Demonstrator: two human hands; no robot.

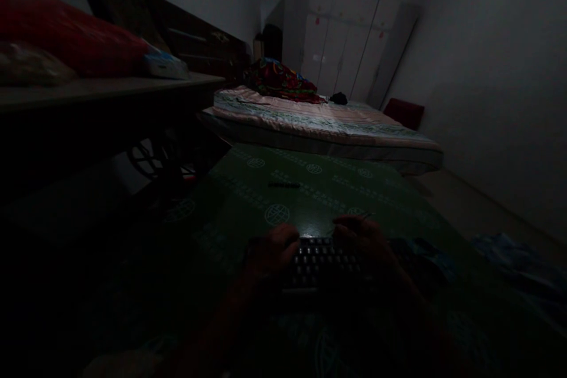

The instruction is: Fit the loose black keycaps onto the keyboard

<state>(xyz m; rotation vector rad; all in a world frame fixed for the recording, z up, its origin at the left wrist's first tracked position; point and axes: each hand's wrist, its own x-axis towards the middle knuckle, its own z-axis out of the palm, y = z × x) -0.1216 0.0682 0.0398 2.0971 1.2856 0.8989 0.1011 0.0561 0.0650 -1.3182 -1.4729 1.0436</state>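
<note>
A dark keyboard (323, 260) lies on the green patterned table (248, 189) in front of me. My left hand (277, 245) rests over its left part, fingers curled down onto it. Above the right part is my right hand (361, 236), its fingers pinched together. A thin, dark, stick-like thing (368, 215) pokes out by these fingers; the dim light hides its kind. Farther back on the table sits a short row of small dark pieces (284, 185). At the keyboard's right end a bluish cloth-like thing (432, 257) lies bunched.
Beyond the table stands a bed with a striped mattress (336, 127) and a red patterned blanket (283, 80). A shelf-like tabletop (199, 80) on the left bears a red bag (75, 41). Bluish fabric (518, 260) lies at the right. A white wardrobe (341, 41) fills the back.
</note>
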